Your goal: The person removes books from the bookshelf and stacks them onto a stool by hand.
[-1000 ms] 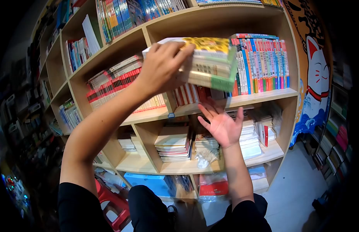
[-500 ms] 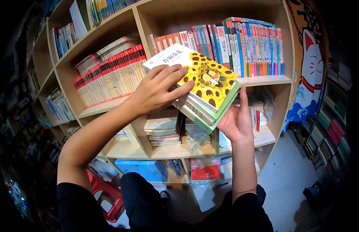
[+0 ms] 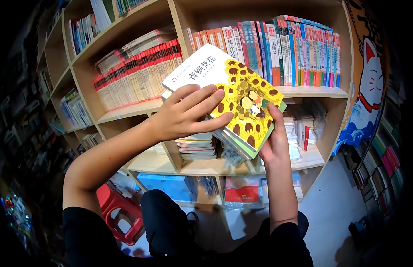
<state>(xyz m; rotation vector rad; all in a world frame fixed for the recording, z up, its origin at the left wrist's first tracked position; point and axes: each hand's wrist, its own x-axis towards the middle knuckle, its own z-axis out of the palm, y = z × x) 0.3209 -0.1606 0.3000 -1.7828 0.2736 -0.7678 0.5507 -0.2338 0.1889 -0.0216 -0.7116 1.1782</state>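
Stack of books [image 3: 251, 104] at centre of frame, tilted, held in front of the wooden bookcase [image 3: 322, 92]; top cover [image 3: 188, 76], white and sunflower-yellow, reads 青铜葵花 in black, smaller print beside it too fine to read; left hand [image 3: 182, 113] lies over the cover's lower-left part, fingers spread across it; right hand [image 3: 275, 141] pinches the stack's right edge, thumb on the cover, remaining fingers largely hidden; upper right, row of upright books [image 3: 304, 58], one spine legible as 儒林外史, another showing 国演义; lower left, red stool [image 3: 107, 201].
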